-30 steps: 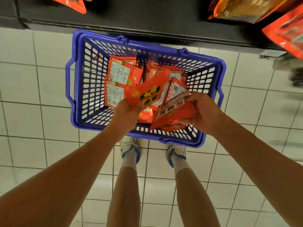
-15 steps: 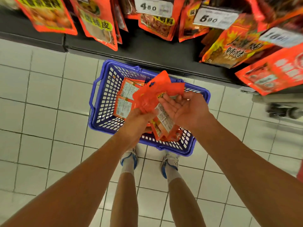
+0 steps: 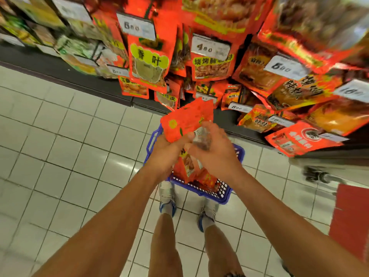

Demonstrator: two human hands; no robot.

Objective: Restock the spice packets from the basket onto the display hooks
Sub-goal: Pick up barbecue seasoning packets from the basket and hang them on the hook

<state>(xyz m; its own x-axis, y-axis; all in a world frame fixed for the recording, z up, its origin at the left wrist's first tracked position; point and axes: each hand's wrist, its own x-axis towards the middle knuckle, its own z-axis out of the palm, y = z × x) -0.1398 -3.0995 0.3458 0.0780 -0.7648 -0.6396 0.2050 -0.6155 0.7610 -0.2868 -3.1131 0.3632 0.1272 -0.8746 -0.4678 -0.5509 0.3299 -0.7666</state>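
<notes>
Holding a fanned bunch of red spice packets (image 3: 186, 121) above the blue basket (image 3: 223, 193), both hands meet at chest height. Left hand (image 3: 166, 151) grips the bunch from below, fingers curled round it. Right hand (image 3: 215, 151) pinches one packet with a clear window at the bunch's right edge. More packets lie in the basket on the tiled floor (image 3: 65, 148). Display packets (image 3: 148, 62) hang just ahead, blurred.
</notes>
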